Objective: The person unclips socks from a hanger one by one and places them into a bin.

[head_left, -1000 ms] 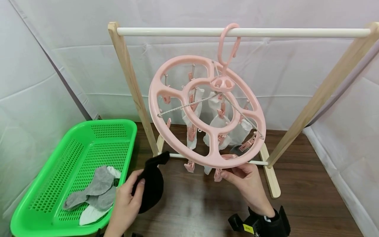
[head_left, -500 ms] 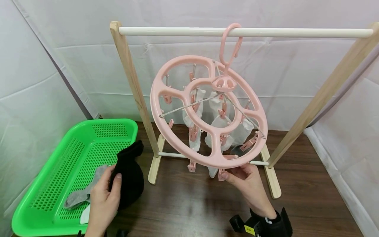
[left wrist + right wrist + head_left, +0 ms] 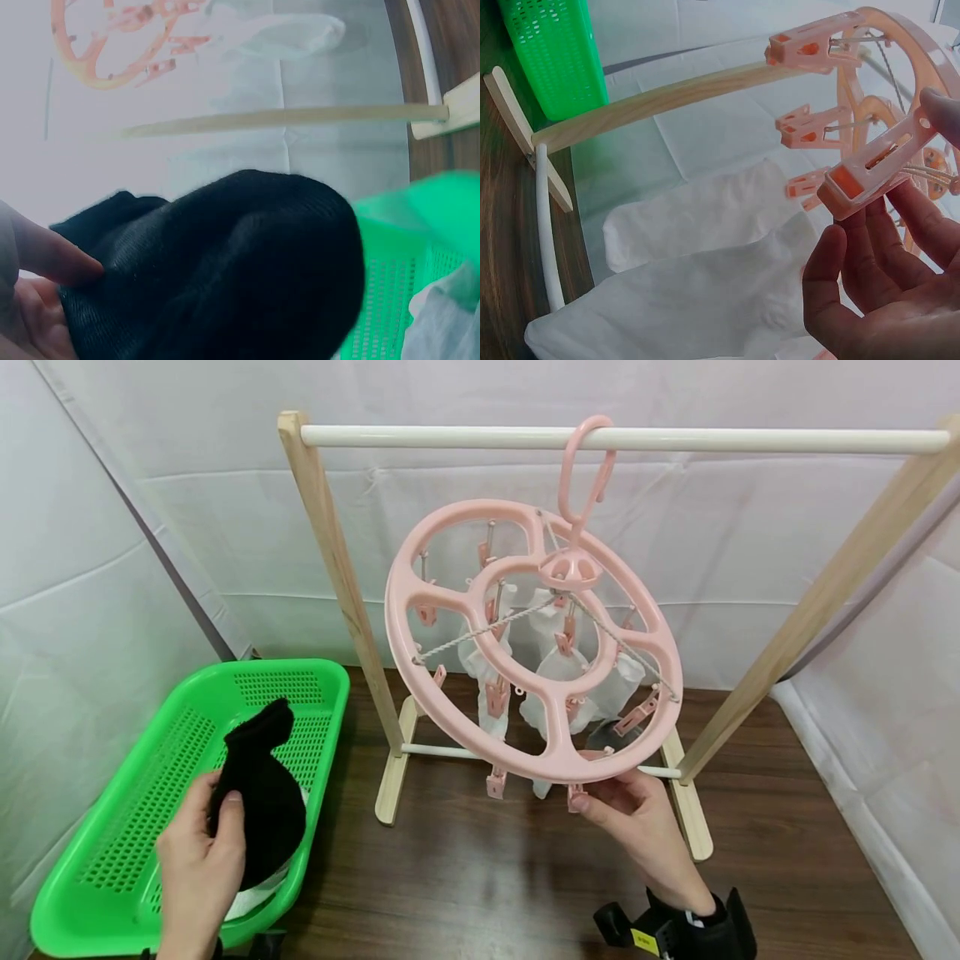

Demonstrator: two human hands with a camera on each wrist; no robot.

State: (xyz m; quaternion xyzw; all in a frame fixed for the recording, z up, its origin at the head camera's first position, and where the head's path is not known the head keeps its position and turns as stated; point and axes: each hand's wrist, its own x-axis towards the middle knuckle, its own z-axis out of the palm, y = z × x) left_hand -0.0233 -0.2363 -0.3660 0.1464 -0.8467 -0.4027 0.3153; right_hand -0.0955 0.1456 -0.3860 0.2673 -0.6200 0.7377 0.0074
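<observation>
My left hand (image 3: 201, 860) pinches a black sock (image 3: 264, 810) by its edge, holding it above the green basket (image 3: 339, 702). In the left wrist view the black sock (image 3: 225, 270) fills much of the lower half. My right hand (image 3: 641, 835) is at the front rim of a round pink clip hanger (image 3: 517, 762), pinching one of its pink clothespins (image 3: 576, 799). The right wrist view shows that clothespin (image 3: 870, 176) between thumb and fingers, with no sock in it. White socks (image 3: 697, 307) hang from other clips below the hanger.
The hanger hooks over a white rod (image 3: 450, 437) between two wooden posts (image 3: 337, 577). A white lower bar (image 3: 442, 751) joins the stand's feet (image 3: 396, 768) on the dark wood floor (image 3: 465, 868). White cloth walls (image 3: 750, 527) surround the stand. Light-coloured cloth (image 3: 446, 315) lies in the basket.
My left hand has carried the black sock leftward, from beside the hanger to over the basket. My right hand has kept its pinch on the clothespin, shifting slightly right with the hanger.
</observation>
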